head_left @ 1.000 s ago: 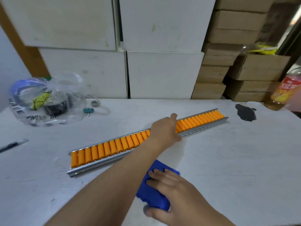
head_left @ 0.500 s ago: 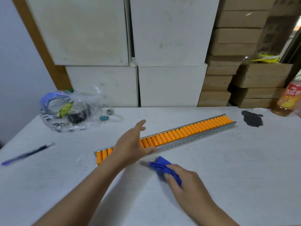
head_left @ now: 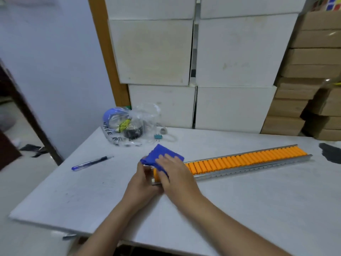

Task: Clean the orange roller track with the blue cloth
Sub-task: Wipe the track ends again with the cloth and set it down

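The orange roller track (head_left: 245, 160), orange rollers in a silver metal rail, lies slanted across the white table (head_left: 258, 209), its left end under my hands. My right hand (head_left: 175, 172) presses the folded blue cloth (head_left: 158, 156) onto that left end, fingers spread over the cloth. Beside it, my left hand (head_left: 142, 180) grips the track's left end at the near rail. The cloth and my hands hide the first few rollers.
A blue pen (head_left: 92, 162) lies left of the hands. A clear plastic bag (head_left: 129, 126) of items and a small binder clip (head_left: 158, 136) sit behind. A dark patch (head_left: 330, 153) lies at the track's far right end. White and brown boxes (head_left: 234, 106) are stacked against the table's back edge.
My right hand has lifted the blue cloth off the table and set it on the track's left end. My left hand has slid left to the track's end. The view has swung left.
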